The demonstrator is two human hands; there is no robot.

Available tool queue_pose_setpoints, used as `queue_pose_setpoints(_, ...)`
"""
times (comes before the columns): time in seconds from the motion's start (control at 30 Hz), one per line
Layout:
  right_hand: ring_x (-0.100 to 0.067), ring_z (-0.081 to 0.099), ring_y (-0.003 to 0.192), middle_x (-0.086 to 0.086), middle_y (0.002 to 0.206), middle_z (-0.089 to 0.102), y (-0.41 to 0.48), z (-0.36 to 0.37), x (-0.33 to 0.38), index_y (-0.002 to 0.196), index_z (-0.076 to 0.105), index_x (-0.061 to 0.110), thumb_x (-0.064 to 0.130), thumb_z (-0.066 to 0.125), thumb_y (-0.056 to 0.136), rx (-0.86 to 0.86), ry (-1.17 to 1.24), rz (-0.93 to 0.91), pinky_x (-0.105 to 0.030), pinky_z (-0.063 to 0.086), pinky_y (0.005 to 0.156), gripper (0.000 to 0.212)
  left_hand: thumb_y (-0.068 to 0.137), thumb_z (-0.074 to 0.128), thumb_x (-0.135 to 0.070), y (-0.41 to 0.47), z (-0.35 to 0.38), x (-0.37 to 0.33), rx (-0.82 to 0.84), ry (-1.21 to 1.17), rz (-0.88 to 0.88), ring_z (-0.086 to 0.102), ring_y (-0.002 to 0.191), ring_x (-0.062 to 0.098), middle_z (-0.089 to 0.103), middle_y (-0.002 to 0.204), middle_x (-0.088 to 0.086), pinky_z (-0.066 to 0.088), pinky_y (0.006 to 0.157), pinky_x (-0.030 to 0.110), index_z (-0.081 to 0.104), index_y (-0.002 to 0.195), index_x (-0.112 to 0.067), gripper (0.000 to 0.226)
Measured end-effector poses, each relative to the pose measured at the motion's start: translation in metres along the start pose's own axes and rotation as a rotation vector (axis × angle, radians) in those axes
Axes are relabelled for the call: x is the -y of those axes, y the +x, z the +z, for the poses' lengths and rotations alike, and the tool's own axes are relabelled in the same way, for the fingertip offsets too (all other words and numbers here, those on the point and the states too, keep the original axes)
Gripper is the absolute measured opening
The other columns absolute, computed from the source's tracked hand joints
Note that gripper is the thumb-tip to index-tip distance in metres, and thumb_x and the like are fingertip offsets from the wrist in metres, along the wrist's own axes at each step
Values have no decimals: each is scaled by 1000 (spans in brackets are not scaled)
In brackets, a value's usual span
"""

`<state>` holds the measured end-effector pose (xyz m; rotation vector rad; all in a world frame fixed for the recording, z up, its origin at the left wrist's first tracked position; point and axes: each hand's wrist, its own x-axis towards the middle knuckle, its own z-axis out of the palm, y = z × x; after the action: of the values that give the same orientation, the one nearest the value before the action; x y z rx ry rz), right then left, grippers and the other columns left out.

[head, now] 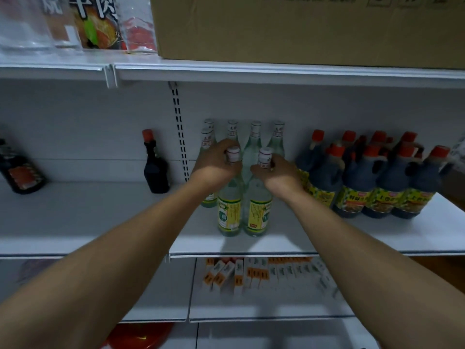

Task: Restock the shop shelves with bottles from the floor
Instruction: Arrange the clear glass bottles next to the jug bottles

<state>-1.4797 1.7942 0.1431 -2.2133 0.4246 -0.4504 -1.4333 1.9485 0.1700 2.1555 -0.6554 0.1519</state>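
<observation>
White shelf (105, 217) carries two clear bottles (229, 210) near its front edge. The left hand (216, 163) and right hand (278, 172) each clamp a neck. Likely heavy, slippery, breakable glass; holding lower on the body seems safer.

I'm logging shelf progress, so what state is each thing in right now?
Left hand: gripping the neck of the left clear glass bottle with yellow label, upright on the white metal shelf.
Right hand: gripping the right clear glass bottle with yellow label, upright.
Rear clear bottles: upright, capped.
Dark red-capped sauce jugs: upright.
Brown cardboard box: closed.
</observation>
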Motion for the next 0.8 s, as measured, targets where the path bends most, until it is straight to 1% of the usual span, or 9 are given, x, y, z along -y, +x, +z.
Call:
queue_pose_setpoints(0.07, -26, 64, 93, -3, 99, 69, -5, 9, -15, 85, 62, 26, 53, 60, 84, -1, -5, -11, -38, 53, 79, 27, 81, 69, -21, -9, 9, 16, -31, -80, 48, 56, 95, 11, 57, 122, -7, 42, 72, 8, 46, 134, -28, 58)
queue_pose_setpoints(0.13, -25, 63, 103, -3, 112, 67, -12, 18, -31, 105, 65, 26, 63, 60, 81, -77, -18, -34, -37, 52, 84, 44, 75, 76, -28, -16, 18, 34, -65, -130, 86, 53, 112, 10, 51, 132, -9, 44, 88, 18, 36, 141, -31, 77)
queue_pose_setpoints(0.2, -25, 60, 110, -3, 120, 62, -21, 26, -44, 118, 61, 25, 65, 60, 80, -127, -47, -39, -36, 51, 88, 55, 68, 81, -41, -22, 27, 52, -108, -118, 57, 50, 120, 15, 46, 138, -4, 44, 95, 26, 32, 144, -27, 92)
queue_pose_setpoints(0.3, -24, 58, 115, -1, 128, 59, -33, 33, -57, 130, 53, 28, 68, 57, 79, -136, -36, -46, -34, 51, 90, 65, 57, 82, -57, -30, 37, 78, -124, -80, -52, 33, 138, 18, 31, 152, 0, 36, 111, 39, 24, 149, -26, 114)
queue_pose_setpoints(0.37, -23, 59, 115, 3, 130, 59, -38, 36, -64, 135, 46, 32, 67, 60, 77, -116, -23, -50, -33, 52, 89, 69, 49, 82, -65, -36, 42, 96, -123, -76, -56, 28, 141, 18, 29, 154, 0, 33, 114, 43, 22, 150, -27, 123)
queue_pose_setpoints(0.47, -23, 61, 112, 4, 125, 64, -43, 42, -71, 134, 45, 32, 61, 68, 76, -105, 13, -15, -33, 52, 86, 68, 37, 79, -75, -40, 46, 111, -116, -126, -147, 25, 143, 18, 25, 155, -2, 33, 114, 46, 17, 150, -30, 137)
queue_pose_setpoints(0.6, -26, 64, 106, 3, 118, 67, -36, 53, -76, 127, 48, 28, 60, 70, 74, -132, 33, 53, -31, 50, 79, 66, 30, 81, -75, -27, 46, 118, -84, -129, -213, 18, 147, 17, 17, 159, -2, 28, 116, 45, 10, 152, -30, 148)
queue_pose_setpoints(0.7, -22, 64, 106, 5, 119, 66, -25, 58, -81, 124, 50, 28, 56, 72, 75, -103, 91, 67, -29, 50, 81, 60, 35, 85, -65, -15, 47, 124, -84, -143, -282, 13, 148, 16, 9, 162, -5, 24, 118, 45, 4, 153, -28, 149)
queue_pose_setpoints(0.8, -20, 65, 104, 8, 121, 64, -12, 62, -87, 122, 51, 33, 61, 70, 74, -64, 131, 77, -37, 53, 86, 58, 39, 89, -59, -6, 53, 136, -86, -144, -309, 18, 147, 16, 15, 160, -5, 27, 117, 47, 5, 153, -28, 145)
